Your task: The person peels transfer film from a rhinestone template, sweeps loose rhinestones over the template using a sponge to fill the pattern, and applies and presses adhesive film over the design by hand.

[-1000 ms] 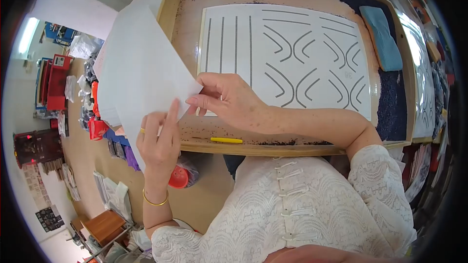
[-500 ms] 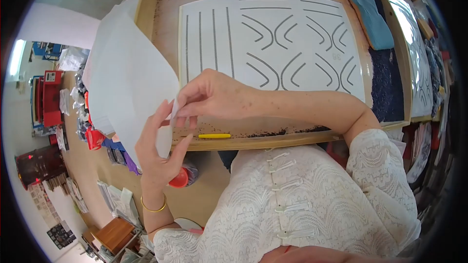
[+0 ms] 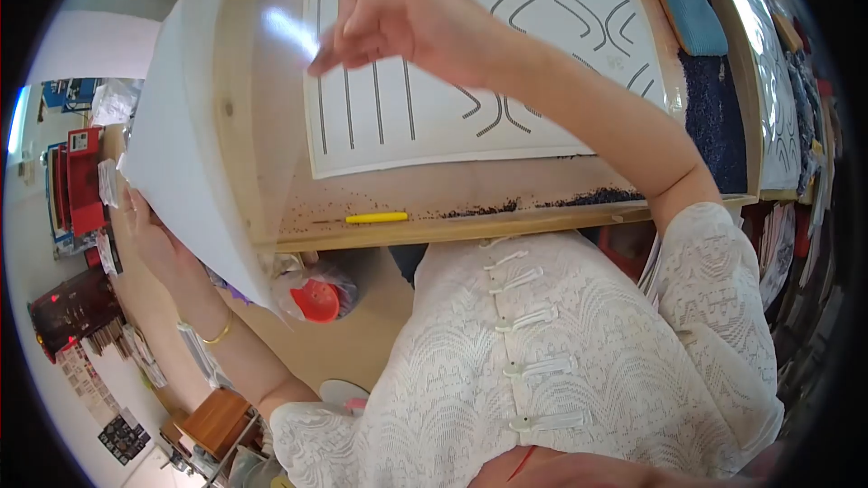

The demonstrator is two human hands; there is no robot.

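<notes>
My right hand is raised over the tray, fingers pinched on the edge of a clear film that glares near the fingertips. The film spans from the white sheets at the left across the tray's wooden rim. My left hand is at the outer edge of those white sheets; its fingers are partly hidden behind them. Under my right forearm lies a white sheet printed with dark straight and curved strips. A yellow-handled pointed tool rests near the tray's front rim.
A shallow wooden tray holds the printed sheet, with dark grains scattered along its edges. A blue pad lies at the far right. Below the front rim is a red container in clear plastic. Another patterned sheet stands right of the tray.
My right hand has moved up and away from my left, drawing out the clear film. My left hand has moved left to the sheets' outer edge. The tray appears higher in view.
</notes>
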